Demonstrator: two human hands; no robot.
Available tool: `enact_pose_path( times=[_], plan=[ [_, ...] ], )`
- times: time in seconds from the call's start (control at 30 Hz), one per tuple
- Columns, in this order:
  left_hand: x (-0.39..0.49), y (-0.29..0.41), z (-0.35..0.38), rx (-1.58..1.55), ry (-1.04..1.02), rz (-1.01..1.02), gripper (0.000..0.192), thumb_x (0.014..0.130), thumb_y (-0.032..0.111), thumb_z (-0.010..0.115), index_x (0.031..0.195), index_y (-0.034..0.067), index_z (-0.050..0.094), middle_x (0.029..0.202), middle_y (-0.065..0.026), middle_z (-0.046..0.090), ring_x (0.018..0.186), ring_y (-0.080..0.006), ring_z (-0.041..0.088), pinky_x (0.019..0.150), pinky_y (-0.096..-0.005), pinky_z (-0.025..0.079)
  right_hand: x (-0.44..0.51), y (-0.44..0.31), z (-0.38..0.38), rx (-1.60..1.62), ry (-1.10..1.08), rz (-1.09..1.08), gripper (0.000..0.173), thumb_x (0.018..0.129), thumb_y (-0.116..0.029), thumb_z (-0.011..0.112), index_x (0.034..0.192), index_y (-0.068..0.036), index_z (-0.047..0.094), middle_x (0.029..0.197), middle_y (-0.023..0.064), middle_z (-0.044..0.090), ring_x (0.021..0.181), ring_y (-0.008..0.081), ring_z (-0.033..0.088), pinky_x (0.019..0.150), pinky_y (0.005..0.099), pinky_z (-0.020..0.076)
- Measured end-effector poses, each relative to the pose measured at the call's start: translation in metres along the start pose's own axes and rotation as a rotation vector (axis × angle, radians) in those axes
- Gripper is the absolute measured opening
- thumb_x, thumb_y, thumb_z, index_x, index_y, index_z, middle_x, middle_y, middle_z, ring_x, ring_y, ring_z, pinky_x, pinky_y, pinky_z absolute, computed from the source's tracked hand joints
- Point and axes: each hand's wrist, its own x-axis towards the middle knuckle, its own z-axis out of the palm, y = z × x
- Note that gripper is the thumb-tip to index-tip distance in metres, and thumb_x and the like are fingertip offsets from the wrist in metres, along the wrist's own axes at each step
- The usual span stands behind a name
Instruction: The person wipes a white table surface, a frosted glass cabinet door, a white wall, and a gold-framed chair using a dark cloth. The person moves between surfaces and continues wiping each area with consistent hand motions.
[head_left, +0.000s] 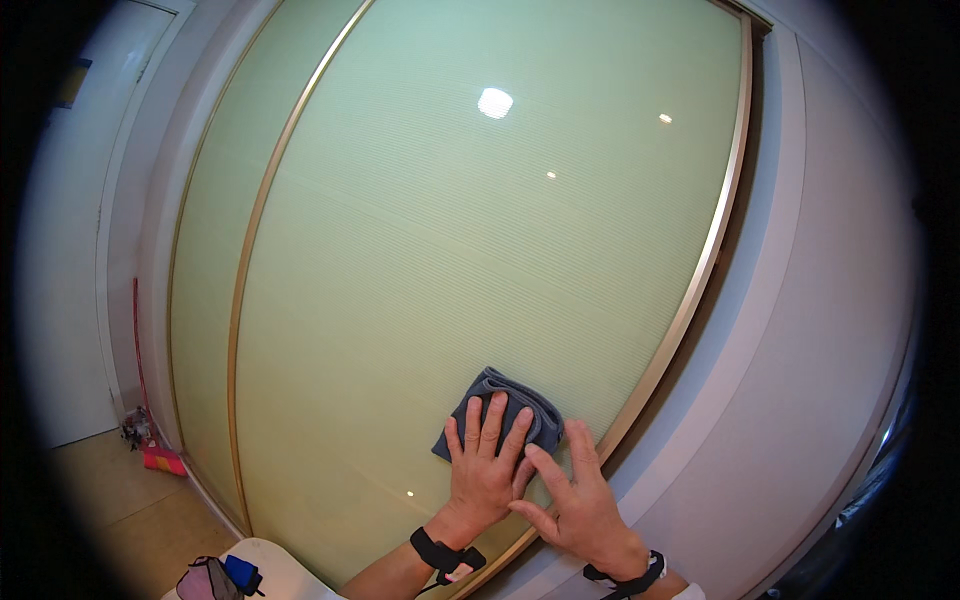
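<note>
My left hand (485, 465) lies flat with spread fingers on a folded dark grey cloth (480, 386), pressing it against a ribbed, pale green sliding door panel (450, 247). Just right of it, my right hand (577, 499) has its fingers apart and holds nothing; its fingertips are beside the cloth's right edge, near the door's metal frame (652, 367). Whether those fingertips touch the panel I cannot tell. Both wrists wear black straps.
A white rounded surface (281, 574) at the lower left holds a pink and grey item (202, 581) and a blue item (241, 574). A red-handled broom (137, 337) leans by the wall near a white door (75, 262). White wall (810, 360) runs along the right.
</note>
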Motion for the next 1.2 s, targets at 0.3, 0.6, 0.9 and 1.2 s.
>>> enact_pose_path(
  times=[0.3, 0.6, 0.9, 1.2],
  plan=[
    [-0.022, -0.016, 0.017, -0.018, -0.082, -0.062, 0.076, 0.093, 0.034, 0.081, 0.16, 0.012, 0.053, 0.174, -0.0264, 0.031, 0.161, -0.0541, 0.023, 0.122, -0.0753, 0.013, 0.023, 0.023, 0.007, -0.004, -0.036, 0.037, 0.073, 0.096, -0.039, 0.083, 0.155, -0.005, 0.053, 0.156, 0.0461, 0.035, 0.144, 0.0674, 0.04, 0.117, 0.0664, 0.0424],
    [-0.078, -0.05, 0.05, 0.0, -0.134, -0.204, 0.064, 0.098, 0.042, 0.074, 0.151, 0.011, 0.059, 0.167, -0.0289, 0.039, 0.155, -0.0574, 0.03, 0.119, -0.0765, 0.015, 0.039, 0.048, 0.018, -0.061, -0.084, 0.028, 0.069, 0.097, -0.042, 0.081, 0.149, -0.004, 0.058, 0.153, 0.0478, 0.037, 0.145, 0.0686, 0.037, 0.116, 0.0651, 0.0436],
    [-0.154, -0.091, 0.074, -0.021, -0.084, -0.191, 0.066, 0.1, 0.041, 0.069, 0.153, 0.005, 0.055, 0.17, -0.034, 0.032, 0.159, -0.0602, 0.019, 0.122, -0.078, 0.007, 0.038, 0.056, 0.044, -0.115, -0.073, 0.011, 0.064, 0.1, -0.047, 0.077, 0.145, -0.004, 0.063, 0.151, 0.0457, 0.041, 0.146, 0.0659, 0.038, 0.116, 0.0617, 0.0453],
    [-0.121, -0.08, 0.045, -0.035, -0.078, -0.111, 0.068, 0.099, 0.034, 0.07, 0.157, 0.003, 0.051, 0.172, -0.0342, 0.03, 0.159, -0.0609, 0.02, 0.122, -0.0775, 0.009, -0.001, 0.033, 0.055, -0.105, -0.066, 0.037, 0.065, 0.096, -0.046, 0.081, 0.144, -0.007, 0.063, 0.152, 0.044, 0.042, 0.146, 0.065, 0.039, 0.117, 0.0618, 0.0456]
  ],
)
